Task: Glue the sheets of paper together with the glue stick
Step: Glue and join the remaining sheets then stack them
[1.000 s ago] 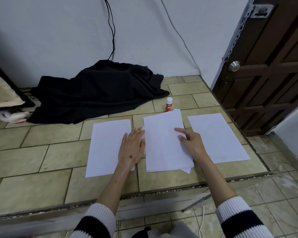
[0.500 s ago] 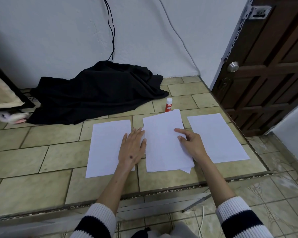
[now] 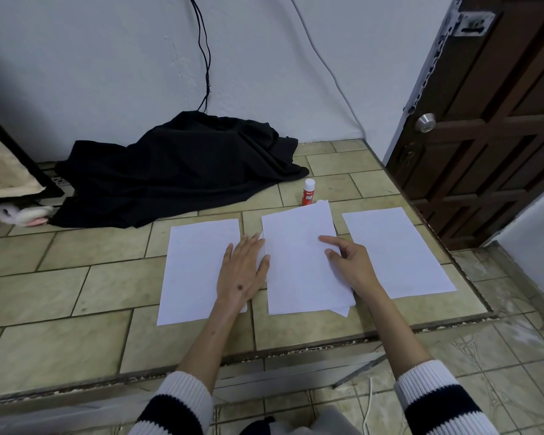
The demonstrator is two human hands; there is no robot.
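Since the earlier frames almost nothing has shifted: both hands stay where they were on the papers, and the view has only drifted slightly. The left hand (image 3: 244,271) lies flat, palm down, fingers straight and slightly spread, resting on the right edge of the left sheet (image 3: 198,268), with its fingertips reaching the left edge of the middle stack (image 3: 299,262). The right hand (image 3: 350,265) rests on the right side of the middle stack; its index finger is extended and presses the top sheet, while the remaining fingers are loosely curled, and they grip nothing that can be seen. The middle stack consists of at least two sheets lying unevenly, a lower corner showing beyond the top sheet at the near right. A third, single right sheet (image 3: 396,252) lies just beside the stack, apart from it. All papers lie on the raised tiled platform (image 3: 76,277). The glue stick (image 3: 308,192), red with a white cap, stands upright just beyond the far edge of the middle stack, untouched by either hand. Behind it a black cloth (image 3: 176,171) is heaped against the white wall (image 3: 107,73); a dark wooden door (image 3: 490,136) stands at the right.
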